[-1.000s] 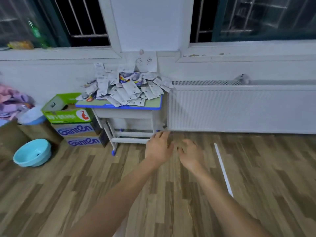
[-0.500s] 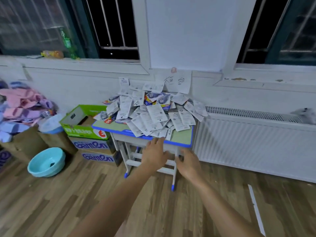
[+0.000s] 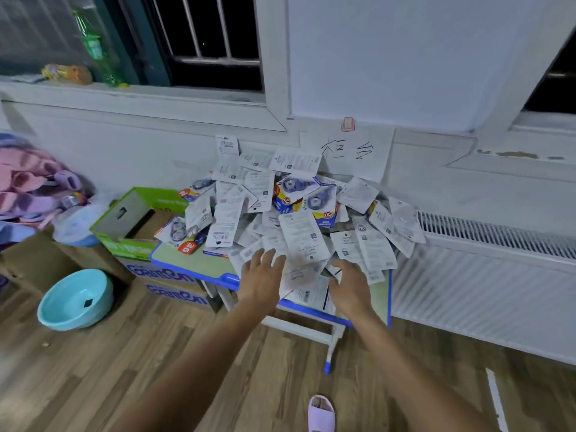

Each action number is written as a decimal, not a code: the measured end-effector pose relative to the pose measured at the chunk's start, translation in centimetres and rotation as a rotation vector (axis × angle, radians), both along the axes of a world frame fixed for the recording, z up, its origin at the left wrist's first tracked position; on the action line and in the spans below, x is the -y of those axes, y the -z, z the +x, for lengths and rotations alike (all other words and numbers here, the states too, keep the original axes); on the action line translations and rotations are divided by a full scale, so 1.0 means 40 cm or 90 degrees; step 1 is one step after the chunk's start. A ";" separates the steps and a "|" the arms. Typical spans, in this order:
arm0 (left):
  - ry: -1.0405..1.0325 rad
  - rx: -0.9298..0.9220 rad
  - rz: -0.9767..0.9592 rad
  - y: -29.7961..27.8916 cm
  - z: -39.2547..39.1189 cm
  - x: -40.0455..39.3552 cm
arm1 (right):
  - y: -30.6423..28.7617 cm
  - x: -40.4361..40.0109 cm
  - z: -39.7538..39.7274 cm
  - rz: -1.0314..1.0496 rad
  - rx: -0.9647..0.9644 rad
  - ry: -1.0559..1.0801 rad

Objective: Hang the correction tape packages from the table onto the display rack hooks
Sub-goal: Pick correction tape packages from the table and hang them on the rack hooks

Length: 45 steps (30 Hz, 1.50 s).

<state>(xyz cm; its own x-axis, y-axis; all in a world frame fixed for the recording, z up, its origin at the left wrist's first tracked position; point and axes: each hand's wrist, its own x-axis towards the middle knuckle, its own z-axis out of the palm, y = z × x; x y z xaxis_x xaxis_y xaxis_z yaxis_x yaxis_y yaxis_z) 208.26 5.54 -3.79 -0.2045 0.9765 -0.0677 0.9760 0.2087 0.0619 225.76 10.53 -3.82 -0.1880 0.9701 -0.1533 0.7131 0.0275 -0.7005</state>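
A heap of correction tape packages point(image 3: 299, 232), mostly white backs up with a few colourful fronts, covers a small desk with a blue rim point(image 3: 174, 265) against the wall. My left hand point(image 3: 261, 280) reaches over the desk's front edge with fingers spread, just above the nearest packages. My right hand point(image 3: 350, 288) hovers beside it over the front right of the heap, fingers relaxed. Neither hand holds anything. No display rack is in view.
A green carton point(image 3: 131, 219) on stacked boxes stands left of the desk, with a light blue basin point(image 3: 76, 299) on the wood floor. A white radiator point(image 3: 486, 275) runs along the wall at right. A slippered foot point(image 3: 321, 413) shows below.
The view has closed in on the desk. Both hands have come forward from in front of the desk's edge to over the heap of packages.
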 end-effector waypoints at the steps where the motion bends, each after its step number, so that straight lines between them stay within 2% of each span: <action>1: 0.009 -0.023 -0.004 0.009 -0.017 -0.031 | 0.007 -0.038 -0.018 -0.010 -0.008 -0.005; 9: 0.123 -0.137 -0.104 0.068 -0.097 -0.194 | 0.051 -0.252 -0.130 -0.084 -0.020 0.008; 12: 0.165 -0.129 -0.109 0.074 -0.117 -0.225 | 0.067 -0.287 -0.147 -0.127 0.011 0.003; 16: 0.237 -0.082 -0.087 0.071 -0.151 -0.257 | 0.059 -0.312 -0.164 -0.148 -0.034 0.040; 21: 0.318 0.064 0.028 0.046 -0.198 -0.295 | 0.021 -0.346 -0.166 -0.127 -0.139 -0.022; 23: 0.331 0.117 0.096 0.022 -0.220 -0.313 | -0.013 -0.362 -0.172 -0.133 -0.209 -0.002; 26: 0.335 0.192 0.182 -0.021 -0.251 -0.340 | -0.090 -0.380 -0.173 -0.325 -0.456 0.105; 28: 0.311 0.279 0.249 -0.049 -0.262 -0.351 | -0.129 -0.384 -0.157 -0.360 -0.544 0.063; 30: 0.265 0.362 0.288 -0.076 -0.264 -0.357 | -0.157 -0.379 -0.142 -0.322 -0.551 0.021; 33: 0.221 0.474 0.232 -0.096 -0.252 -0.359 | -0.184 -0.354 -0.138 -0.174 -0.452 0.027; 35: 0.220 0.563 0.198 -0.103 -0.240 -0.360 | -0.193 -0.340 -0.130 -0.075 -0.396 0.090; 37: 0.186 0.612 0.192 -0.112 -0.226 -0.362 | -0.200 -0.321 -0.111 -0.030 -0.387 0.165; 41: 0.082 0.843 0.146 -0.106 -0.200 -0.368 | -0.198 -0.256 -0.057 0.070 -0.347 0.299; 45: 0.000 0.933 0.070 -0.076 -0.120 -0.361 | -0.181 -0.164 -0.011 0.126 -0.373 0.471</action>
<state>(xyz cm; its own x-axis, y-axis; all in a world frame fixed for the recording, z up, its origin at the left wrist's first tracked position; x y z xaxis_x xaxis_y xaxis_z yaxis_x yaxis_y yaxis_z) 203.47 19.99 -0.74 -0.0209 0.9904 -0.1369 0.0283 0.1375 0.9901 225.32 17.09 3.44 0.4866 0.8722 -0.0498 0.1358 -0.1318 -0.9819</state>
